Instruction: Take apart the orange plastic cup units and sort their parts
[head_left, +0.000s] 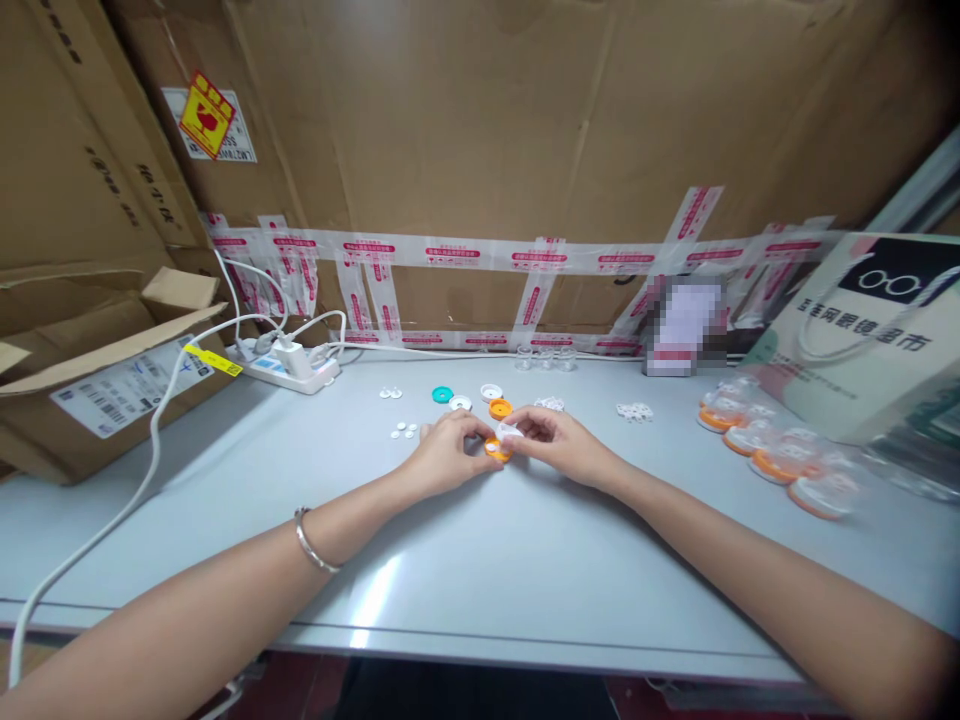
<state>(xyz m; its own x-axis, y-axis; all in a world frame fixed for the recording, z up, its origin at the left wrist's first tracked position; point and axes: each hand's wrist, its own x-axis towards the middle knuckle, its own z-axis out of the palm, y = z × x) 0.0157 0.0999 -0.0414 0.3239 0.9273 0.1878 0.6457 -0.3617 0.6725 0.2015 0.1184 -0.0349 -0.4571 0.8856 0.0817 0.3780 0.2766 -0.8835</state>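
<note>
Near the middle of the table, my left hand [448, 452] pinches an orange round cap [496, 450] between thumb and fingers. A white round piece [508, 433] is in the fingers of my right hand [559, 442], tilted against the top of the orange cap. Just beyond my hands lie a teal cap [442, 395], a white cap [491, 392] and another orange cap [500, 408]. Several small white discs [405, 430] rest left of my left hand. Small white parts [550, 403] are piled behind my right hand.
Clear cups [545, 359] stand at the back. More white bits [634, 411] lie to the right. Several orange-based pieces with clear tops [780, 460] line the right side, before a paper bag [847, 340]. A power strip [296, 370] and open carton [97, 380] are left.
</note>
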